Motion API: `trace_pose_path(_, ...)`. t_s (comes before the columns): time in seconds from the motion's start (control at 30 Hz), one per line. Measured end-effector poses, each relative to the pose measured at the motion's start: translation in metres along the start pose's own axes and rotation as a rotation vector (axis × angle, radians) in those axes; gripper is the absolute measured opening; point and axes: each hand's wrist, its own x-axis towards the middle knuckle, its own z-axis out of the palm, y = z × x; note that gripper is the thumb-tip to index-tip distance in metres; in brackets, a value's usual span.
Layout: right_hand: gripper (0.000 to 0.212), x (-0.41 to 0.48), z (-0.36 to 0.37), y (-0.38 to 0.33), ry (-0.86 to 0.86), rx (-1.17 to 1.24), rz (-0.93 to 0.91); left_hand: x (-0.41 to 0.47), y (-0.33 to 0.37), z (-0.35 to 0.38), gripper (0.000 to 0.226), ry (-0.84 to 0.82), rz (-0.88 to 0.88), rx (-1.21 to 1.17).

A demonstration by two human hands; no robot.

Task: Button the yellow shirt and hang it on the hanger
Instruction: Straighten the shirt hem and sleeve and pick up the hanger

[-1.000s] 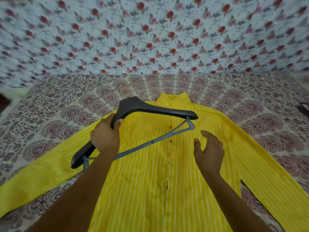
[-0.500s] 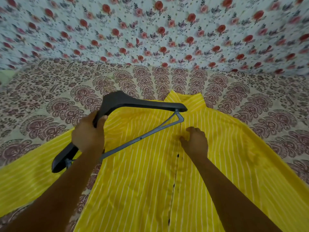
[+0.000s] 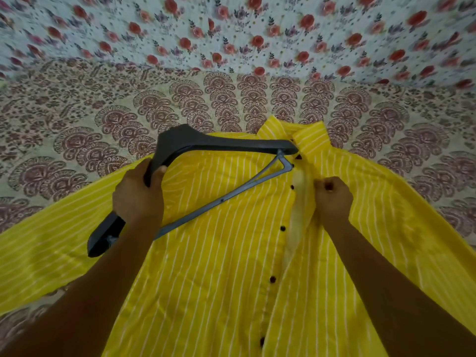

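Note:
A yellow shirt (image 3: 219,266) with thin white stripes lies flat on the bed, collar away from me, sleeves spread to both sides. Dark buttons run down its front. A black hanger (image 3: 216,145) with a grey lower bar is held over the shirt's left chest by my left hand (image 3: 139,194), which grips its left arm. The hanger's right tip sits at the collar opening. My right hand (image 3: 333,199) pinches the right front edge and lifts it, so the upper front gapes and pale inner cloth shows.
The shirt rests on a bedspread (image 3: 128,119) printed with maroon paisley shapes. Behind it hangs a pale cloth with red roses (image 3: 231,34). Both my forearms reach in from the bottom of the view.
My right hand went from hovering open to pressing on the placket, then gripped the right front edge and pulled it open. The hanger's tip moved closer to the collar.

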Motion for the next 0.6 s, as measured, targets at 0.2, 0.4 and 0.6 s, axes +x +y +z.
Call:
trace_pose_path(0.2, 0.01, -0.005, -0.02, -0.003, 0.149, 0.271, -0.005, -0.01, 0.002, -0.003, 0.046, -0.035, 0.094, 0.073)
trace_pose_path(0.4, 0.013, -0.009, -0.023, -0.025, -0.016, 0.218, -0.333, -0.019, 0.052, 0.024, 0.048, -0.122, 0.198, 0.082)
trace_pose_path(0.6, 0.011, 0.001, -0.024, -0.033, -0.118, 0.093, -0.442, -0.024, 0.121, 0.084, 0.035, -0.234, 0.294, 0.039)
